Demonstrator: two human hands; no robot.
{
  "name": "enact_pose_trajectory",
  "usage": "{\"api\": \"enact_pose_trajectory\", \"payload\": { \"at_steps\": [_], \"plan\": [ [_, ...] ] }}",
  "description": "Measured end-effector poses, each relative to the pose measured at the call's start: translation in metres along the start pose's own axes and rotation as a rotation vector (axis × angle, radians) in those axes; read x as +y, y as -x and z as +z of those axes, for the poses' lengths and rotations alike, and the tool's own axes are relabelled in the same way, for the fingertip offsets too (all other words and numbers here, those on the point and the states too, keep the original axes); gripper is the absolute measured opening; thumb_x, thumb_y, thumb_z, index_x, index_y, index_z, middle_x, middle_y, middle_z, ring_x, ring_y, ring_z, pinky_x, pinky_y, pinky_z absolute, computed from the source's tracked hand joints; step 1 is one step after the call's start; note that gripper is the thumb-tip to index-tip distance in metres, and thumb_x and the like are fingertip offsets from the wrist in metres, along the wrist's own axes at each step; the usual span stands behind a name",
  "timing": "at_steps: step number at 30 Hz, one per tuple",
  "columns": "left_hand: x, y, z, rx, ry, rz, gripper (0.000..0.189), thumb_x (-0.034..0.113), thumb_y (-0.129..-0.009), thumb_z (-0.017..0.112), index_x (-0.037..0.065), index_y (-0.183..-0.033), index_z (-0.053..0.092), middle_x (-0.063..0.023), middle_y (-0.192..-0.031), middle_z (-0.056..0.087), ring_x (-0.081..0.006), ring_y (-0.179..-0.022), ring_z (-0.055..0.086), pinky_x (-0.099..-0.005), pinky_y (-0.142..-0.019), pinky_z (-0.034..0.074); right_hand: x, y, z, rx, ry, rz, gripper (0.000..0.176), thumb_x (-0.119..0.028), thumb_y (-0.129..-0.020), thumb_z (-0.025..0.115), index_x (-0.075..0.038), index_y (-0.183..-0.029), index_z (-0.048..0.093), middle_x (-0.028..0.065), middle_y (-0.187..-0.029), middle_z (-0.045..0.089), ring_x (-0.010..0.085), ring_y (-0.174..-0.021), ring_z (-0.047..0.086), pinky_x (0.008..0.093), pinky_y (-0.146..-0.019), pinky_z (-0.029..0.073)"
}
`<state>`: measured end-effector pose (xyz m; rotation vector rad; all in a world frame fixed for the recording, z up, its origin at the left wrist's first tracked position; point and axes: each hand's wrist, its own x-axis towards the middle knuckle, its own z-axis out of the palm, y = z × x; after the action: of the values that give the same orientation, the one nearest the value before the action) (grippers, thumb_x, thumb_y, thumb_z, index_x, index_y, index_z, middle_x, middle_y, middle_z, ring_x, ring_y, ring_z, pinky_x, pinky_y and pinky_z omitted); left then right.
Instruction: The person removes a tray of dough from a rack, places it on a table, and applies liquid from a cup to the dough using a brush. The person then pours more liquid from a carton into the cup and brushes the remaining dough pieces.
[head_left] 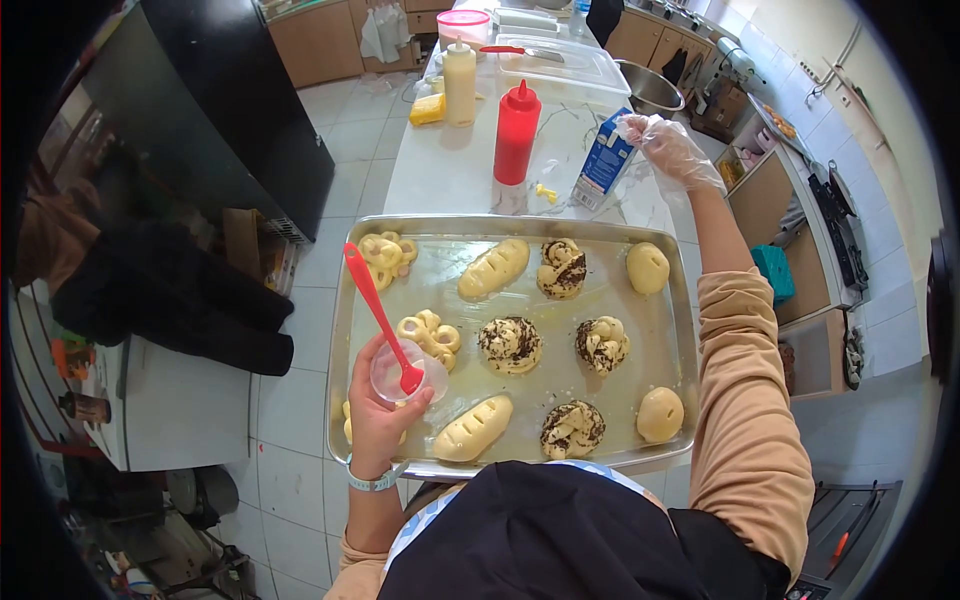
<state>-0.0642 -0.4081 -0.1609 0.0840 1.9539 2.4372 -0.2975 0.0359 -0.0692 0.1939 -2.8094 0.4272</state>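
Note:
My left hand is bare and wraps round a small clear plastic cup, close over the left part of the tray. A red long-handled silicone utensil leans in the cup, head down and handle slanting up to the left. My right hand, in a clear plastic glove, grips the top of a blue carton beyond the tray's back edge. The metal baking tray bears shaped dough: scored ovals, dark-sprinkled twists, round pieces and ring clusters, one partly hidden by my left hand.
A red squeeze bottle stands behind the tray, with a cream-filled bottle farther left. Small yellow scraps lie near the carton. Farther back are a clear lidded container, a red-handled knife and a steel bowl.

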Motion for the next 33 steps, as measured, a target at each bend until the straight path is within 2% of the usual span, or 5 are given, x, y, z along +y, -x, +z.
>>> {"api": "enact_pose_trajectory", "payload": {
  "at_steps": [5, 10, 24, 32, 33],
  "plan": [
    [0.006, 0.002, 0.001, -0.002, -0.002, 0.003, 0.079, -0.005, -0.070, 0.074, 0.003, -0.139, 0.036, -0.0124, -0.120, 0.055, -0.0192, -0.109, 0.057, -0.0305, -0.089, 0.053, 0.032, -0.012, -0.001, -0.069, -0.009, -0.251, 0.039, -0.036, -0.093, 0.057, -0.005, -0.116, 0.066, 0.0190, -0.107, 0.067, 0.0282, -0.094, 0.066, 0.0340, -0.085, 0.050],
    [0.008, 0.002, -0.002, 0.000, -0.008, 0.011, 0.079, -0.005, -0.071, 0.075, 0.003, -0.139, 0.036, -0.0123, -0.120, 0.054, -0.0192, -0.110, 0.057, -0.0307, -0.089, 0.053, -0.018, -0.004, -0.011, 0.050, 0.009, 0.141, 0.043, -0.036, -0.083, 0.068, -0.005, -0.112, 0.068, 0.0161, -0.106, 0.068, 0.0263, -0.094, 0.066, 0.0321, -0.087, 0.051],
    [0.006, -0.005, -0.001, -0.038, -0.064, 0.007, 0.079, -0.005, -0.071, 0.074, 0.004, -0.139, 0.037, -0.0116, -0.120, 0.055, -0.0182, -0.111, 0.056, -0.0307, -0.090, 0.052, -0.033, -0.022, -0.024, -0.238, 0.300, -0.013, 0.034, -0.035, -0.086, 0.062, -0.004, -0.097, 0.070, 0.0166, -0.093, 0.070, 0.0294, -0.086, 0.067, 0.0383, -0.081, 0.052],
    [0.010, -0.006, 0.000, -0.015, -0.018, -0.003, 0.079, -0.005, -0.070, 0.074, 0.004, -0.139, 0.037, -0.0112, -0.120, 0.055, -0.0179, -0.110, 0.056, -0.0300, -0.090, 0.052, -0.029, -0.017, -0.015, -0.032, 0.482, -0.260, 0.037, -0.033, -0.086, 0.059, 0.002, -0.088, 0.069, 0.0224, -0.086, 0.067, 0.0336, -0.081, 0.066, 0.0413, -0.077, 0.052],
    [0.010, -0.005, 0.000, -0.018, -0.020, -0.009, 0.079, -0.006, -0.070, 0.074, 0.004, -0.139, 0.037, -0.0111, -0.120, 0.055, -0.0180, -0.110, 0.056, -0.0299, -0.090, 0.052, -0.027, -0.027, -0.015, -0.081, 0.319, -0.085, 0.030, -0.029, -0.083, 0.063, 0.001, -0.085, 0.069, 0.0212, -0.085, 0.067, 0.0335, -0.078, 0.065, 0.0402, -0.072, 0.052]
  ]
}}
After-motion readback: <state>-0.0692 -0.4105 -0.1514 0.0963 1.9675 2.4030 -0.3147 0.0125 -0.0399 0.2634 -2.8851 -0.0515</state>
